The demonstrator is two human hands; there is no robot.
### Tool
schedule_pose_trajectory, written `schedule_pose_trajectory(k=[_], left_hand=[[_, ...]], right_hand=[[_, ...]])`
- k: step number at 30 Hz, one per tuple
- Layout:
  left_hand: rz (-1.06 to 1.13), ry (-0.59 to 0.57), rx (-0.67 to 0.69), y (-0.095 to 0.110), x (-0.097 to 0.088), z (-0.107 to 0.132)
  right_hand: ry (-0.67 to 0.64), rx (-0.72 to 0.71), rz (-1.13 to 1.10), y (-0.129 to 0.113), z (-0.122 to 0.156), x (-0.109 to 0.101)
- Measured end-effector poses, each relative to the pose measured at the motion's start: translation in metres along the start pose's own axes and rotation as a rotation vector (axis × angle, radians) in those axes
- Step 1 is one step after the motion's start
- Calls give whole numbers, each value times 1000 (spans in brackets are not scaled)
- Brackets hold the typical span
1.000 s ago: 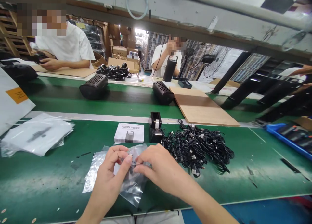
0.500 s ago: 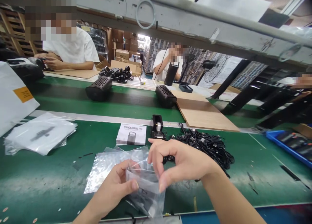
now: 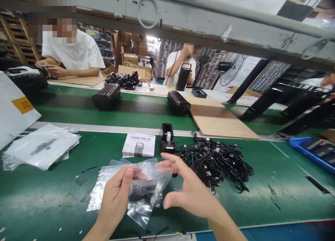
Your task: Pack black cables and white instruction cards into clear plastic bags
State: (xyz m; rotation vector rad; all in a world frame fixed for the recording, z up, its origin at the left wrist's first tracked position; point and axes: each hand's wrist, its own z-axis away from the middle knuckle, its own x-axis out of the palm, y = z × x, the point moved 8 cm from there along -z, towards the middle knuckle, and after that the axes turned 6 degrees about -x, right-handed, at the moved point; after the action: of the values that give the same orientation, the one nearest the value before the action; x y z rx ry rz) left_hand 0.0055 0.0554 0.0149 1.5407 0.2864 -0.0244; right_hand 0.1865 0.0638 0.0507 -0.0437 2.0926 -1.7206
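Observation:
My left hand grips a clear plastic bag with a dark printed item inside, held just above the green table. More clear bags lie flat under it. My right hand hovers beside the bag's right edge, fingers spread and holding nothing. Behind the hands sit a white booklet printed "Thunder Trail Pro" and a black tape dispenser. A heap of black cables lies to the right of my right hand.
A stack of white plastic bags lies at the left. Two black speakers and a cardboard sheet rest on the belt behind. A blue tray is at the right. Other people work across the belt.
My right hand let go of the bag and opened beside it. My left hand now holds the bag alone, turned flatter towards me.

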Motion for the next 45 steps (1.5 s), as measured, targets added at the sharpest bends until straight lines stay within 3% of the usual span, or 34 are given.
schedule_pose_trajectory(k=[3,6,14,19,22,25,28,30,35,39,45], left_hand=[[82,-71,-30,-4,8,-2],[-7,-166,-82,-11,18,-3],[0,-192,-85,-15,8,-4],[361,-138,-313,-23,3,-5],[224,-205,-331,-24,11,-6],[38,-241,-287,-29,20,-6],[90,-126,-275,-35,16,-6],[126,-90,-278,-39,15,-5],[105,-126,-258,-48,14,-6],[123,-141,-281,-57,15,-9],[181,-99,-314,-56,15,-16]], right_hand=[[78,65,-21,21,1,8],[93,45,-108,28,-4,11],[68,-279,54,8,-3,1],[71,-392,232,8,1,6],[34,-436,279,5,2,11],[217,-265,313,16,-9,-13],[493,48,368,41,-24,-52],[498,135,367,53,-39,-60],[452,195,196,74,-57,-51],[476,173,78,78,-42,-36],[553,182,140,87,-18,-28]])
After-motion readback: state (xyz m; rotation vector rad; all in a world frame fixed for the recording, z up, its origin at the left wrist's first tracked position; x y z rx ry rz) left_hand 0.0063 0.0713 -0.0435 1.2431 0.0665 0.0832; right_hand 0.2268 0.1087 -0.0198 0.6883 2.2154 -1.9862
